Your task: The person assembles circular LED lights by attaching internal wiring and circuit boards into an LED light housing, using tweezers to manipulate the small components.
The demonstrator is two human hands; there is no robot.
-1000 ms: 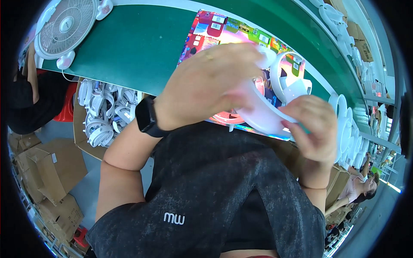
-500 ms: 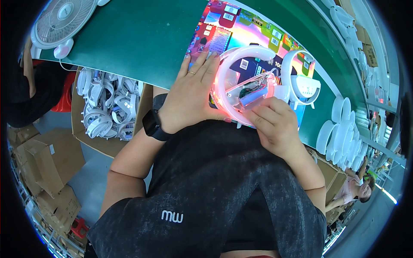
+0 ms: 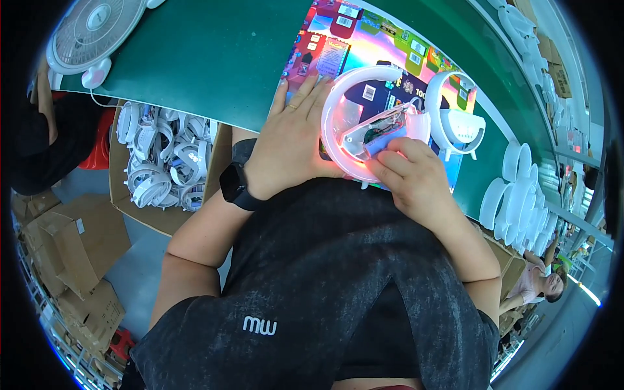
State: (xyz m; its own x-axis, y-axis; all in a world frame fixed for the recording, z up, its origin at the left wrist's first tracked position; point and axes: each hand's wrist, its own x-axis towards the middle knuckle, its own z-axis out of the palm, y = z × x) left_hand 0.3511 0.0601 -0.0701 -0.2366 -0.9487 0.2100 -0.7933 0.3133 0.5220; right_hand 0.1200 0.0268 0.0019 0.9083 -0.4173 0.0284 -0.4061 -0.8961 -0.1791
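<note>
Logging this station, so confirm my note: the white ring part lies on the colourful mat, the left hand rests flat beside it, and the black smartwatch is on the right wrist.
One detail is wrong: the head view shows the black smartwatch on the left wrist, not the right. The rest stands: the white ring part lies on the colourful mat, and the left hand rests flat beside it.

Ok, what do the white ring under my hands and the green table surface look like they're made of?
White ring with the open centre module: likely moulded plastic, smooth, semi-translucent, since red light glows through its rim by the left hand.
Green table surface: seems a matte rubber or vinyl mat, flat and uniform with no glare; can't tell which.
</note>
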